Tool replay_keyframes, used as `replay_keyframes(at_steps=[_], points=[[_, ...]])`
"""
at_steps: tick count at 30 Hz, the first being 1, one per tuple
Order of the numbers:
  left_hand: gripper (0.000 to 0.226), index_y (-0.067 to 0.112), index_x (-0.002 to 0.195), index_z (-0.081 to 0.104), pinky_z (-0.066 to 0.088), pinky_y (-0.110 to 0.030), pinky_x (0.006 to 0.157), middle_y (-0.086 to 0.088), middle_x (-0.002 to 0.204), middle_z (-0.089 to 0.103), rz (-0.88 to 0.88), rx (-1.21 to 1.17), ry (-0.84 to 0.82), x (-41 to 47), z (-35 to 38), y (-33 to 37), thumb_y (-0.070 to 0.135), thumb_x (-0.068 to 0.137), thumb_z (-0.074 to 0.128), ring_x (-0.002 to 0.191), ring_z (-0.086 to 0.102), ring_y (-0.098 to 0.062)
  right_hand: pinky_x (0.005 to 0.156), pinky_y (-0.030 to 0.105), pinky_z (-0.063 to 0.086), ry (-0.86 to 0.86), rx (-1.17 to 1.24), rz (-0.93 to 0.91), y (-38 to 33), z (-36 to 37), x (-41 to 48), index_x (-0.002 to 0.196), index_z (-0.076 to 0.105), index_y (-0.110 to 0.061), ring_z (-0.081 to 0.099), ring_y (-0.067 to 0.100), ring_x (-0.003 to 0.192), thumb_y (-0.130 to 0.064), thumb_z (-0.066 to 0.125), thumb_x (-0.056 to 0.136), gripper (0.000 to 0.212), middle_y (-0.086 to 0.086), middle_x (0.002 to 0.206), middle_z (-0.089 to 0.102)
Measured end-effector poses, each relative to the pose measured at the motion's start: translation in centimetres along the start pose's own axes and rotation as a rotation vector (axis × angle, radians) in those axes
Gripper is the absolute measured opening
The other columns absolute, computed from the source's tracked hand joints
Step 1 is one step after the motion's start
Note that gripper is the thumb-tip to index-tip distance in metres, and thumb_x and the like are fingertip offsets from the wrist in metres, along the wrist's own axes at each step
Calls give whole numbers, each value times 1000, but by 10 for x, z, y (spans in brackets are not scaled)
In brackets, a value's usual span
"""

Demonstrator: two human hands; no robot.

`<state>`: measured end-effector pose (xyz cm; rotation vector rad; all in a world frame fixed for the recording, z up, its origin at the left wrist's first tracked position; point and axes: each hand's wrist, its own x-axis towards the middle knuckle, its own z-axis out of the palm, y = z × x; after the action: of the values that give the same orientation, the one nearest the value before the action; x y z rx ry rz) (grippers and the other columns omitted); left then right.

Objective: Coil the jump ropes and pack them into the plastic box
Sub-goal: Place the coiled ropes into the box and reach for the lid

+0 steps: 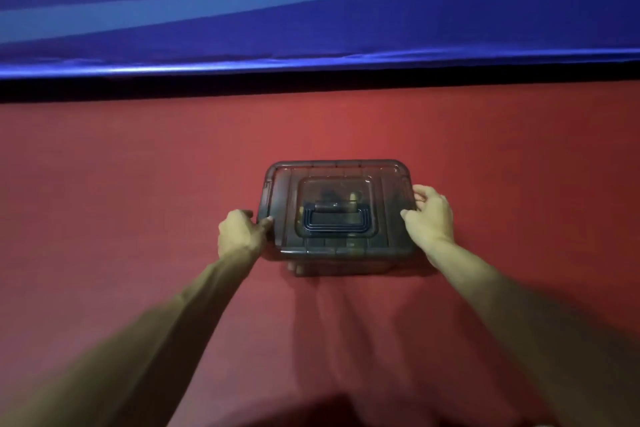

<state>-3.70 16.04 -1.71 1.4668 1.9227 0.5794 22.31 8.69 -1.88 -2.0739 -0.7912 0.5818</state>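
Left hand (242,230), right hand (431,215) at plastic box (346,250); red cloth (138,184), blue banner (311,21)

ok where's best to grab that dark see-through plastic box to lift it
Hold the dark translucent plastic box probably by its short ends, under the overhanging lid rim, left hand and right hand from either side; its folding handle lies flat.

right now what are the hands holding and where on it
The plastic box, by the rim at its two short ends: the left hand grips the left end, the right hand the right end.
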Motion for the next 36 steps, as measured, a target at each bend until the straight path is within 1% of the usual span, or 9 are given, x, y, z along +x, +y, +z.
replay_keyframes(at_steps=[10,14,18,21,25,27,29,32,36], points=[[24,3,100,70,52,-43,80,-23,101,68,51,160,10,6,36,-4,20,95,54,96,65,-41,107,35,36,-29,-206,-77,23,17,18,136,51,-12,46,24,128,-3,53,95,42,5,134,53],[27,0,95,68,44,-36,72,-23,97,68,60,135,1,3,37,-7,21,98,51,95,64,-41,110,33,35,-17,-174,-53,27,18,17,138,52,-13,46,24,130,-8,57,93,45,5,139,54],[26,3,87,67,46,-36,71,-22,91,68,45,126,-32,7,35,-12,24,95,55,92,64,-41,110,16,20,-44,-92,-17,37,20,4,139,52,-16,40,14,138,-1,54,91,50,-8,147,46],[25,6,85,71,54,-41,76,-19,87,70,36,109,-58,14,34,-13,28,92,60,88,67,-36,110,25,34,-9,-32,93,36,20,4,135,57,-25,52,15,127,-3,58,89,51,-16,139,53],[34,12,98,76,58,-39,82,-10,102,61,-9,-11,-56,21,34,-15,40,79,73,89,67,-30,93,19,43,78,216,276,29,26,7,124,65,-29,61,13,111,1,65,84,50,-8,127,64],[44,11,116,67,52,-37,94,-9,118,42,-114,-165,4,18,33,-14,31,79,80,95,60,-30,90,24,47,188,359,359,28,34,5,116,66,-29,63,15,102,1,70,80,47,-4,122,67],[60,8,126,53,47,-35,94,-14,129,39,-300,-300,-4,16,32,-11,25,77,83,101,55,-30,92,34,47,306,368,430,30,39,2,111,59,-28,59,24,106,-9,79,74,46,1,119,63],[58,-1,115,51,49,-35,80,-17,106,64,-471,-526,-155,19,31,-14,28,77,83,87,61,-24,104,46,41,305,307,569,39,35,6,123,49,-19,50,34,120,-22,87,67,68,11,133,48],[40,-4,118,62,50,-21,55,-6,77,65,-344,-631,-180,16,38,-22,14,85,75,61,58,-13,100,54,46,162,530,670,58,34,24,136,40,-12,56,34,116,-27,92,46,105,14,134,51]])
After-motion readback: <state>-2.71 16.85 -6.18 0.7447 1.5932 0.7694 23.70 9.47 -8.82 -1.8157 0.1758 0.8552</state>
